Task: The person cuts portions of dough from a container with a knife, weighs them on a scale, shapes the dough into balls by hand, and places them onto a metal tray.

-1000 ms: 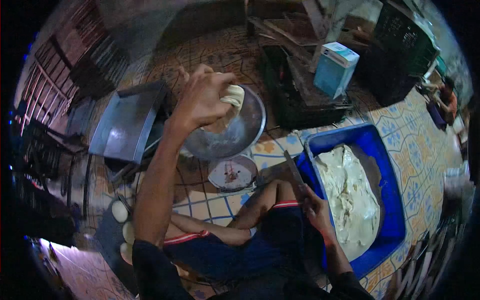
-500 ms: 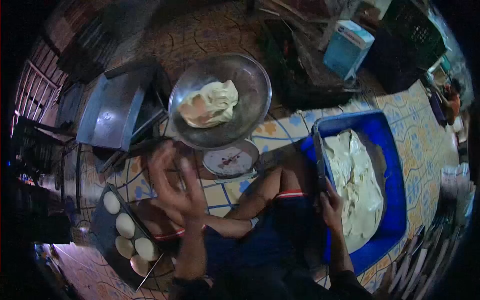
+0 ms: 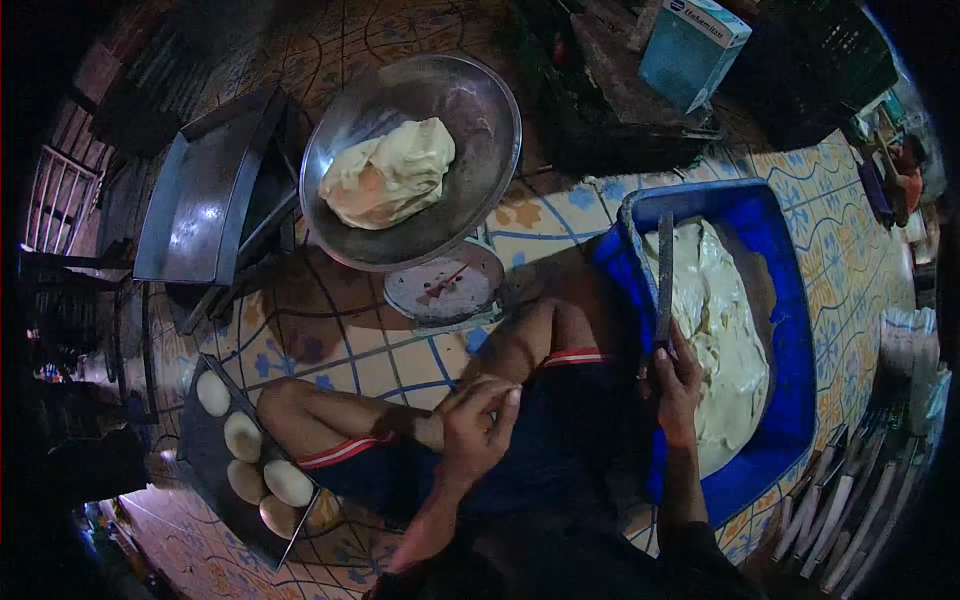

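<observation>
My right hand (image 3: pixel 677 385) is closed around the lower end of a long, flat, dark knife (image 3: pixel 665 275), whose blade points up along the near side of the blue tub (image 3: pixel 790 330). Inside that tub lies a large mass of pale dough (image 3: pixel 720 350). Above my lap, my left hand (image 3: pixel 478 430) has its fingers curled in; whether anything is inside them is hidden. A lump of dough (image 3: pixel 390 175) rests in a wide metal bowl (image 3: pixel 470 100), which sits on a dial scale (image 3: pixel 445 285) in front of my legs.
Several rounded dough pieces (image 3: pixel 290 483) lie in a dark tray (image 3: pixel 225 520) at the left. Beyond it are empty-looking metal pans (image 3: pixel 195 215). A light-blue box (image 3: pixel 692 55) stands at the back right. A person (image 3: pixel 903 180) is at the far right edge.
My left hand has come from in front of the scale back over my lap, its spread fingers now curled. The knife in my right hand now stands out more plainly. The view has shifted slightly.
</observation>
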Tool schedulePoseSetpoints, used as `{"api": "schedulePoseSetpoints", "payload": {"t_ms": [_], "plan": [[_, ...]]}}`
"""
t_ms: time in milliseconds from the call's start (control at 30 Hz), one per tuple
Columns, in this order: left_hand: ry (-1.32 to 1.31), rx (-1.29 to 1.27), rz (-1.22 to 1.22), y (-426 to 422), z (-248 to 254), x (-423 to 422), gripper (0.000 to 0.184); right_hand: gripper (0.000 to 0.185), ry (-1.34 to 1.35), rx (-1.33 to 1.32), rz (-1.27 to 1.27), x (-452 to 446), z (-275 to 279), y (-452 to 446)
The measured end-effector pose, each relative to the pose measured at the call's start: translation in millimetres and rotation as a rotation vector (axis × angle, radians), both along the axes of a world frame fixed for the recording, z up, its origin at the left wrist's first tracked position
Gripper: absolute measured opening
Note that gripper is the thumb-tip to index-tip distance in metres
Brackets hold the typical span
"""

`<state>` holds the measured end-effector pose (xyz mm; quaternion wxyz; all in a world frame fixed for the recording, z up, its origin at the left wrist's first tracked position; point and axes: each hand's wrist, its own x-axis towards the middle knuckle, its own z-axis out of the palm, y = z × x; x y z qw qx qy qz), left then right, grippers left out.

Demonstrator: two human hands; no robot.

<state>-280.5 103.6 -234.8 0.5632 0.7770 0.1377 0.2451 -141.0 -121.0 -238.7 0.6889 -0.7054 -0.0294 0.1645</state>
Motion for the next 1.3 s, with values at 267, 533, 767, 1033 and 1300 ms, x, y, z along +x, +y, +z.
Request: {"api": "schedulePoseSetpoints", "payload": {"t_ms": [267,533,767,1033,1300], "plan": [[-0.105,0.556,0.362,121,100,64,0.025,0.054,-0.315,0.051,0.236,-6,39,91],[-0.016,0.871,0.210,178,92,126,0.018,0.050,-0.253,0.079,0.451,56,126,254],[-0.068,0.442,0.390,187,121,141,0.015,0.063,-0.663,-0.144,0.568,-25,73,206],[-0.235,0.557,0.254,123,156,128,0.018,0.049,-0.072,0.240,0.591,20,108,262],[-0.576,-0.326,0.269,193,157,106,0.010,0.062,-0.208,-0.034,1.023,-63,64,176]]}}
